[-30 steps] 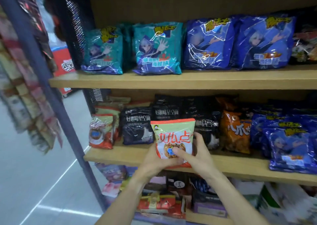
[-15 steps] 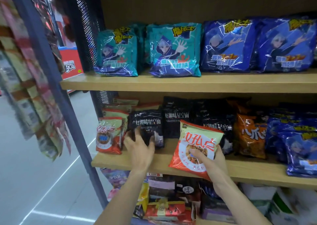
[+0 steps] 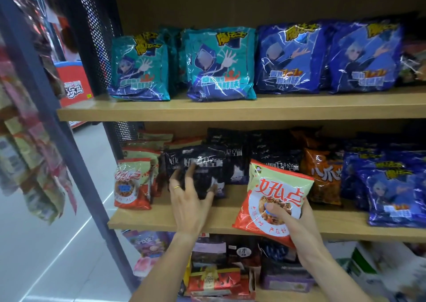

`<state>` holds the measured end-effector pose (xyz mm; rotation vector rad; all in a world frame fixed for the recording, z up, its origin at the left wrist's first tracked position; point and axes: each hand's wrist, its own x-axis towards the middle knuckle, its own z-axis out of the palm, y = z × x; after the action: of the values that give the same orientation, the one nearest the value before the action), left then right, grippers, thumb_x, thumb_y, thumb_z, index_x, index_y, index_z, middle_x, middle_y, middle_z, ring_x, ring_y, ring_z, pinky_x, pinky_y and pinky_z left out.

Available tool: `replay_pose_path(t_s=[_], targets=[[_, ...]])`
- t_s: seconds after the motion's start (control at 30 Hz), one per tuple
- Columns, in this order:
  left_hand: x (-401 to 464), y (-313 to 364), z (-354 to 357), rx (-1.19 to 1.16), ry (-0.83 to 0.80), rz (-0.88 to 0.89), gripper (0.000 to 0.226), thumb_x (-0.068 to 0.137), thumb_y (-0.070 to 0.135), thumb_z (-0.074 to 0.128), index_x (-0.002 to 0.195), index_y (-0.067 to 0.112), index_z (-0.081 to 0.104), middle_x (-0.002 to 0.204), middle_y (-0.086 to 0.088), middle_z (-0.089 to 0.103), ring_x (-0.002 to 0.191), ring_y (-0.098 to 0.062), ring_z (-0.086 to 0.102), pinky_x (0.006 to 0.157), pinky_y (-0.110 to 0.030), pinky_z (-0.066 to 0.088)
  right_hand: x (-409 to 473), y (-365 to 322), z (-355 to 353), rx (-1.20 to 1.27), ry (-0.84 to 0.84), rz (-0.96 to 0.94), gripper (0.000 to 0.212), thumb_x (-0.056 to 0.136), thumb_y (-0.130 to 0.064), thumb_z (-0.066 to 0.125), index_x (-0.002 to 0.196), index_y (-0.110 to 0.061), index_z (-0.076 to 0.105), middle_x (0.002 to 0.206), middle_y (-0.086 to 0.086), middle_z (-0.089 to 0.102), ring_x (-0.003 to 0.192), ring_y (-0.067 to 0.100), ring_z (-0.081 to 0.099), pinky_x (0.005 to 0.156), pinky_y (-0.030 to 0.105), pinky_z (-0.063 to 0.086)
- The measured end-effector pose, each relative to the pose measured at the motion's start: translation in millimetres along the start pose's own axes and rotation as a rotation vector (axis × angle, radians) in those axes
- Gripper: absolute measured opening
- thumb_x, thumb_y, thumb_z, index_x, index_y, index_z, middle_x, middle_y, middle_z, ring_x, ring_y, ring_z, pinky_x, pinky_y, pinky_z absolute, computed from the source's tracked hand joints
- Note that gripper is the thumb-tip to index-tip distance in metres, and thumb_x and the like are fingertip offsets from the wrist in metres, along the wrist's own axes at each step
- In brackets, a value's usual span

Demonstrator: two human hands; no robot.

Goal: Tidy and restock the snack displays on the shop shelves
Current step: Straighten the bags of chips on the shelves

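Two hands work the middle shelf [image 3: 161, 218]. Left of both grips, a red pack [image 3: 132, 184] stands upright at the shelf's left end, more of its kind stacked behind it; likely the home row for that product.

Left hand [image 3: 191, 200], ring on one finger, has its fingers curled round the front black pack [image 3: 202, 170], thumb at the pack's lower right corner. Pack looks tilted and pulled out of line with the black row [image 3: 265, 154] behind and to the right of that grip. Judgement: it is being shifted to open or straighten a slot beside the red stack.

Right of that grip, the right hand [image 3: 292, 223] clamps a second red bag [image 3: 274, 195] by its lower edge, thumb pressed on the printed front, fingers hidden behind. Bag is held tilted, out in front of the shelf edge, not resting on the board; parked there, probably, until the left hand finishes.

Past the right grip: an orange pack [image 3: 325, 177], then blue packs [image 3: 391, 191] leaning forward at the far end.

Above both grips, the top shelf [image 3: 230, 110] carries two teal packs [image 3: 219, 64] then two blue ones, all facing front and upright.

Next move, likely: carry the held bag leftward across the black pack to the matching stack.
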<state>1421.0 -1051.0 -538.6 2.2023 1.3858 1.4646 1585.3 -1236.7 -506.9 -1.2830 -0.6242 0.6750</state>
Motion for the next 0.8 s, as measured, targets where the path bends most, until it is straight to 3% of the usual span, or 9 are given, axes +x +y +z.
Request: replay_pose_path(t_s=[0.13, 0.23, 0.33, 0.4, 0.5, 0.57, 0.67, 0.73, 0.8], targets=[[1, 36, 30, 0.061, -0.134, 0.042, 0.085, 0.085, 0.064, 0.071, 0.156, 0.034, 0.034, 0.152, -0.020, 0.036, 0.141, -0.036, 0.039, 0.112, -0.047, 0.045, -4, -1, -14, 0.010, 0.035, 0.004, 0.057, 0.073, -0.016, 0.086, 0.120, -0.028, 0.058, 0.102, -0.006, 0.077, 0.093, 0.013, 0.074, 0.078, 0.035, 0.056], [1, 40, 48, 0.088, -0.332, -0.007, 0.092, 0.083, 0.069, 0.068, 0.159, 0.039, 0.026, 0.162, -0.017, 0.023, 0.147, -0.037, 0.033, 0.109, -0.048, 0.048, -6, -2, -18, 0.013, 0.029, 0.009, 0.059, 0.073, -0.015, 0.086, 0.123, -0.026, 0.057, 0.104, -0.004, 0.077, 0.094, 0.014, 0.074, 0.078, 0.035, 0.056], [-4, 31, 46, 0.032, -0.409, -0.022, 0.095, 0.081, 0.076, 0.064, 0.159, 0.044, 0.020, 0.165, -0.010, 0.014, 0.152, -0.035, 0.024, 0.113, -0.048, 0.044, -5, -3, -11, 0.012, 0.008, 0.010, 0.058, 0.072, -0.017, 0.085, 0.121, -0.028, 0.058, 0.102, -0.006, 0.077, 0.092, 0.013, 0.075, 0.076, 0.033, 0.056], [-6, 21, 33, 0.001, -0.388, -0.021, 0.093, 0.081, 0.074, 0.064, 0.159, 0.043, 0.023, 0.164, -0.008, 0.015, 0.151, -0.033, 0.025, 0.117, -0.049, 0.040, -4, -3, 1, 0.022, -0.022, 0.012, 0.058, 0.068, -0.019, 0.085, 0.119, -0.027, 0.058, 0.102, -0.006, 0.077, 0.092, 0.014, 0.075, 0.076, 0.034, 0.056], [-8, -2, 13, -0.007, -0.165, -0.037, 0.072, 0.090, 0.051, 0.072, 0.151, 0.029, 0.042, 0.152, -0.016, 0.036, 0.141, -0.035, 0.039, 0.111, -0.044, 0.045, -3, -1, 24, 0.015, -0.068, 0.018, 0.061, 0.066, -0.021, 0.086, 0.121, -0.025, 0.058, 0.103, -0.005, 0.077, 0.093, 0.015, 0.075, 0.082, 0.038, 0.057], [-1, -17, 7, 0.046, -0.066, -0.101, 0.068, 0.090, 0.040, 0.074, 0.149, 0.023, 0.044, 0.144, -0.025, 0.044, 0.138, -0.039, 0.039, 0.111, -0.046, 0.043, -3, 2, 34, 0.007, -0.084, 0.016, 0.063, 0.066, -0.020, 0.086, 0.123, -0.022, 0.059, 0.105, -0.002, 0.077, 0.097, 0.018, 0.075, 0.089, 0.043, 0.057], [16, -35, 9, 0.162, -0.126, -0.241, 0.083, 0.090, 0.040, 0.074, 0.158, 0.026, 0.030, 0.138, -0.040, 0.046, 0.142, -0.045, 0.035, 0.112, -0.051, 0.041, -6, 7, 39, -0.002, -0.091, 0.016, 0.066, 0.064, -0.021, 0.087, 0.124, -0.020, 0.059, 0.108, 0.000, 0.077, 0.100, 0.020, 0.074, 0.094, 0.047, 0.055], [24, -42, 11, 0.193, -0.215, -0.294, 0.089, 0.090, 0.034, 0.074, 0.159, 0.031, 0.020, 0.143, -0.037, 0.041, 0.133, -0.047, 0.044, 0.108, -0.052, 0.045, -6, 9, 37, -0.003, -0.076, 0.015, 0.065, 0.063, -0.020, 0.087, 0.123, -0.020, 0.060, 0.106, 0.000, 0.077, 0.098, 0.020, 0.074, 0.094, 0.047, 0.055], [26, -42, 8, 0.177, -0.238, -0.303, 0.088, 0.087, 0.017, 0.076, 0.156, 0.028, 0.024, 0.144, -0.035, 0.038, 0.118, -0.047, 0.057, 0.101, -0.051, 0.050, -6, 11, 33, -0.005, -0.061, 0.014, 0.065, 0.063, -0.022, 0.087, 0.122, -0.021, 0.060, 0.106, 0.000, 0.077, 0.099, 0.020, 0.074, 0.095, 0.048, 0.055]])
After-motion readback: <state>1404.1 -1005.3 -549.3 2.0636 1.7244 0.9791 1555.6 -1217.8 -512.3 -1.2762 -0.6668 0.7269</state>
